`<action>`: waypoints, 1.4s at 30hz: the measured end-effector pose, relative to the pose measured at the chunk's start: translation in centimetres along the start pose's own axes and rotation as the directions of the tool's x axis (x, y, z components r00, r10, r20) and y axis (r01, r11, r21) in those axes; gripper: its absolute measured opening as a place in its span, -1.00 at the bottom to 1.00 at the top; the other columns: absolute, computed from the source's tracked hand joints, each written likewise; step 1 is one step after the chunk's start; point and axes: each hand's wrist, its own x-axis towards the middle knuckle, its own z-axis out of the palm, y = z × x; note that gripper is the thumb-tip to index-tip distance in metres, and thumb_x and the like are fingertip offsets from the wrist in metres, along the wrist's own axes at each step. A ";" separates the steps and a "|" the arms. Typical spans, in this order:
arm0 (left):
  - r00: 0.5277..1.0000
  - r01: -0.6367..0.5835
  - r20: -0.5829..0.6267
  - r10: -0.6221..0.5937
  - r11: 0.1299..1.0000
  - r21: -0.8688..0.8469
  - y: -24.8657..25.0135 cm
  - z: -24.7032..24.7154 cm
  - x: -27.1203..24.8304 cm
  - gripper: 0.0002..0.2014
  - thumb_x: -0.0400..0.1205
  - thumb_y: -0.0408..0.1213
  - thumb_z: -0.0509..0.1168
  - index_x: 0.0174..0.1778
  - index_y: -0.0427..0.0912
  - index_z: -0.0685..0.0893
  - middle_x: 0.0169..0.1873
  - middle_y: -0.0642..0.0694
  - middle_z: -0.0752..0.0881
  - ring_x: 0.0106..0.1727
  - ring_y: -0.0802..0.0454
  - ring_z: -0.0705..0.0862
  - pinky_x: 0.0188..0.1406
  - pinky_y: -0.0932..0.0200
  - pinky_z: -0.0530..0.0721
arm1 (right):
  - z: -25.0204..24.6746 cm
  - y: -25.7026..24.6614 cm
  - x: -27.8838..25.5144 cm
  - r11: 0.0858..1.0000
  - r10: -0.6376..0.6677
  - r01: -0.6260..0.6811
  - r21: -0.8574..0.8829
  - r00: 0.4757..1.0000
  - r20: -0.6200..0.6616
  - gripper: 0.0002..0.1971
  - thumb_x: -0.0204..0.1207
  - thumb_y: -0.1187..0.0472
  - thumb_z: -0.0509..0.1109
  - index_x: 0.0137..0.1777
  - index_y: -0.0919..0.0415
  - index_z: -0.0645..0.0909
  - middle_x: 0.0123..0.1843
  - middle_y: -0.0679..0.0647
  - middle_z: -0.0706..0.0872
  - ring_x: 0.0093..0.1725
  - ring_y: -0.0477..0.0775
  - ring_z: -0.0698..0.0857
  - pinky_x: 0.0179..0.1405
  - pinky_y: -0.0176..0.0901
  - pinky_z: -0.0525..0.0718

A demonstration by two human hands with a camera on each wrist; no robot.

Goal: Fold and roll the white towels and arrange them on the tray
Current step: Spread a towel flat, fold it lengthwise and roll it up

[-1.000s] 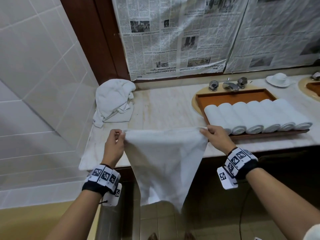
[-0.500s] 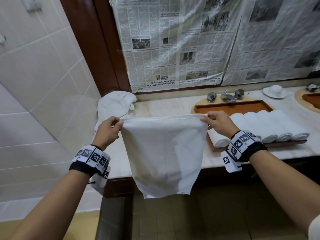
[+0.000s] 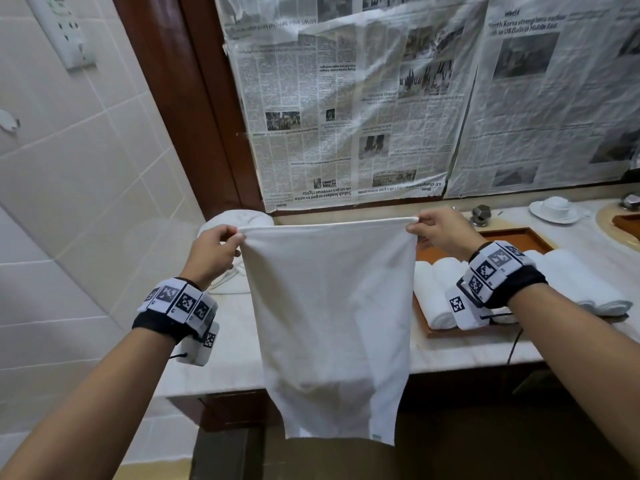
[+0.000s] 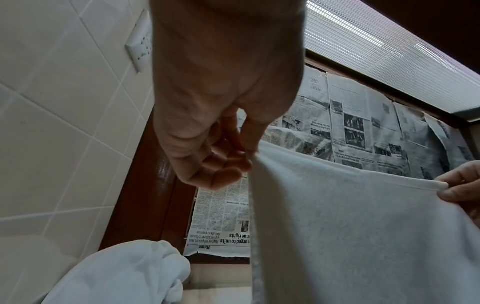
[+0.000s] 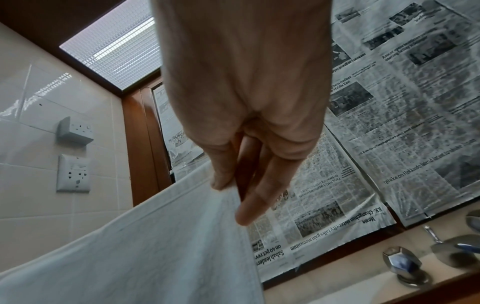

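Observation:
A white towel (image 3: 332,317) hangs flat in the air in front of the counter, stretched by its top edge. My left hand (image 3: 221,244) pinches its top left corner (image 4: 257,156). My right hand (image 3: 433,226) pinches the top right corner (image 5: 223,189). The towel's lower edge dangles below the counter's front. Behind my right wrist, a brown wooden tray (image 3: 533,237) holds several rolled white towels (image 3: 575,282) side by side. A heap of unfolded white towels (image 3: 242,220) lies at the counter's back left, mostly hidden by my left hand and the hanging towel.
The marble counter (image 3: 467,351) runs along a wall covered with newspaper sheets (image 3: 346,116). A chrome tap (image 5: 402,265) stands behind the tray. At the back right sits a white cup on a saucer (image 3: 554,209). A tiled wall (image 3: 69,202) bounds the left.
Both hands have lifted the towel upward from counter height, and it now hangs higher and flatter, its bottom edge squared rather than drooping to a point.

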 end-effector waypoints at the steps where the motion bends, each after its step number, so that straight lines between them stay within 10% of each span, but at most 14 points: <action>1: 1.000 0.000 -0.006 0.000 1.000 0.001 0.2 0.2 0.3 -0.86 0.73 -0.23 0.29 0.07 -0.21 0.70 -0.13 -0.07 0.71 -0.20 0.02 0.72 -0.40 0.15 0.66 | -0.2 -0.1 0.4 1.000 -0.005 0.005 0.008 1.000 -0.002 -0.89 0.63 0.28 0.42 -0.12 0.26 0.71 -0.09 0.23 0.81 -0.07 0.25 0.83 0.03 0.18 0.81; 8: 0.996 0.013 -0.088 -0.015 1.000 -0.023 0.6 2.5 2.6 -0.86 0.73 -0.25 0.29 0.10 -0.22 0.69 -0.10 -0.11 0.70 -0.25 0.06 0.73 -0.38 0.08 0.69 | -0.9 1.0 4.3 0.996 0.013 -0.010 0.090 0.999 -0.029 -0.73 0.62 0.23 0.45 -0.04 0.53 0.63 -0.10 0.31 0.65 -0.08 0.20 0.75 -0.06 0.10 0.84; 21: 0.993 0.069 -0.098 -0.066 0.997 0.025 -5.7 7.9 15.5 -0.89 0.64 -0.16 0.33 0.00 -0.07 0.71 -0.23 0.04 0.77 -0.16 -0.04 0.82 0.00 -0.21 0.79 | 3.3 4.9 15.9 0.985 0.110 -0.104 0.141 0.993 -0.033 -0.76 0.65 0.24 0.40 -0.25 0.26 0.56 -0.31 0.08 0.43 -0.24 0.03 0.59 -0.11 0.04 0.84; 32: 0.961 0.277 0.019 -0.276 0.961 -0.024 -14.6 17.6 25.3 -0.88 0.73 -0.28 0.28 0.05 -0.24 0.69 -0.08 -0.17 0.74 -0.37 0.05 0.79 -0.46 0.14 0.74 | 10.8 13.8 26.1 0.914 0.391 -0.357 0.191 0.901 -0.188 -0.85 0.62 0.18 0.46 -0.03 0.29 0.72 -0.37 0.22 0.70 -0.41 0.19 0.73 -0.29 0.04 0.79; 42: 0.953 0.281 -0.001 -0.303 0.880 0.382 -21.6 23.0 30.1 -0.87 0.71 -0.26 0.23 0.06 -0.11 0.68 -0.06 -0.22 0.78 -0.01 -0.25 0.74 0.11 -0.03 0.70 | 16.2 20.6 33.0 0.857 0.493 -0.466 0.221 0.865 -0.089 -0.86 0.64 0.21 0.40 -0.08 0.28 0.70 -0.26 0.34 0.81 -0.33 0.21 0.80 -0.25 0.04 0.82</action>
